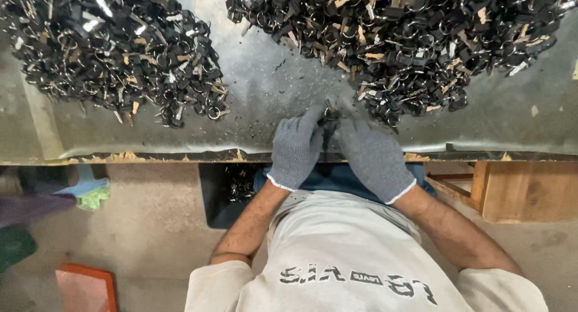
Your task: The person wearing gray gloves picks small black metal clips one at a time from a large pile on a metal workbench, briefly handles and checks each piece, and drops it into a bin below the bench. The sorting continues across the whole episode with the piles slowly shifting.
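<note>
Both hands wear grey knit gloves and meet at the near edge of a grey metal-topped table [271, 89]. My left hand [296, 148] and my right hand [374, 158] pinch one small black key ring piece [329, 116] between their fingertips. A large pile of black key ring pieces [409, 41] with metal rings and tan tags lies just beyond the right hand. A second pile of the same pieces [114, 47] lies at the far left of the table.
A wooden frame [518, 191] stands under the table at right. A dark box [232, 191] with more pieces sits on the floor under the table edge. An orange object [87, 288] and a blue-green item [87, 191] lie on the floor at left.
</note>
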Action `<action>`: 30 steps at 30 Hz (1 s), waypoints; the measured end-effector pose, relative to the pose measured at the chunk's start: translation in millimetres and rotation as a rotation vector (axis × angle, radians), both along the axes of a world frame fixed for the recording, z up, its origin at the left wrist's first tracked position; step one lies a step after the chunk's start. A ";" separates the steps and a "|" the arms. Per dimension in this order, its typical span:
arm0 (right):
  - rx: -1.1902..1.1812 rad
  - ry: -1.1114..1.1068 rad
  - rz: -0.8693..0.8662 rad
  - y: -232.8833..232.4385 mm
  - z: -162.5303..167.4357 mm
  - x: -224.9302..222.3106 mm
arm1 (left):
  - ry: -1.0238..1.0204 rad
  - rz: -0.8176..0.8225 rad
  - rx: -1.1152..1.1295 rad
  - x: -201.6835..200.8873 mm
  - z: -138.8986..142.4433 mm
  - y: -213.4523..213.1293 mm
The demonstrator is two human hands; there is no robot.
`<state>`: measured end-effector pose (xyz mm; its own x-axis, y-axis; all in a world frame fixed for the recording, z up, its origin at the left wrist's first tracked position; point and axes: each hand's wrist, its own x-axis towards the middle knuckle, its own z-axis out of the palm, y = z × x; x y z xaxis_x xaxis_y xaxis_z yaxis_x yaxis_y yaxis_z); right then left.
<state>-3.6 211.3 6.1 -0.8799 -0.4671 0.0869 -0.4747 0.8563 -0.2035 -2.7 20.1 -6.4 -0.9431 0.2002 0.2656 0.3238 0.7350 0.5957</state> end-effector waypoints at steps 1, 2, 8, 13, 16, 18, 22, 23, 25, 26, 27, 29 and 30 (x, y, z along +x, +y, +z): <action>0.040 -0.037 -0.015 -4.5 0.0 4.7 | 0.021 -0.027 -0.016 1.6 -1.2 0.2; 0.078 -0.075 -0.034 -9.5 0.5 8.6 | 0.041 -0.059 -0.034 2.9 -2.4 0.1; -0.130 -0.431 0.020 -5.6 6.9 -20.2 | 0.048 -0.087 -0.064 4.3 -4.7 0.0; -0.337 -0.367 -0.106 1.6 7.5 -16.3 | 0.094 0.023 -0.120 8.1 4.0 2.4; -0.048 -0.258 -0.052 3.1 6.5 1.6 | 0.064 0.027 -0.217 11.5 7.6 3.7; -0.032 -0.167 -0.018 4.8 5.3 6.0 | 0.095 0.032 -0.125 10.6 6.7 2.7; 0.040 -0.138 -0.015 1.7 3.7 6.7 | 0.054 0.051 -0.069 8.7 0.5 -0.9; 0.029 -0.072 0.007 -0.6 3.3 6.8 | 0.046 0.044 -0.081 9.1 -0.7 -1.1; 0.055 -0.049 0.028 -5.5 2.9 9.6 | 0.026 0.030 -0.095 10.6 -2.1 -0.8; 0.092 -0.091 0.027 -6.8 2.4 10.0 | 0.015 0.023 -0.099 11.4 -2.1 -0.5; 0.128 -0.127 0.025 -7.2 1.7 10.1 | 0.010 0.015 -0.102 12.0 -1.9 -0.2; 0.047 -0.201 0.004 -4.9 0.7 8.4 | 0.038 0.013 -0.089 12.4 -0.7 -0.1; 0.004 -0.238 -0.006 -2.1 -0.2 5.1 | 0.052 0.012 -0.084 12.0 -0.1 -0.5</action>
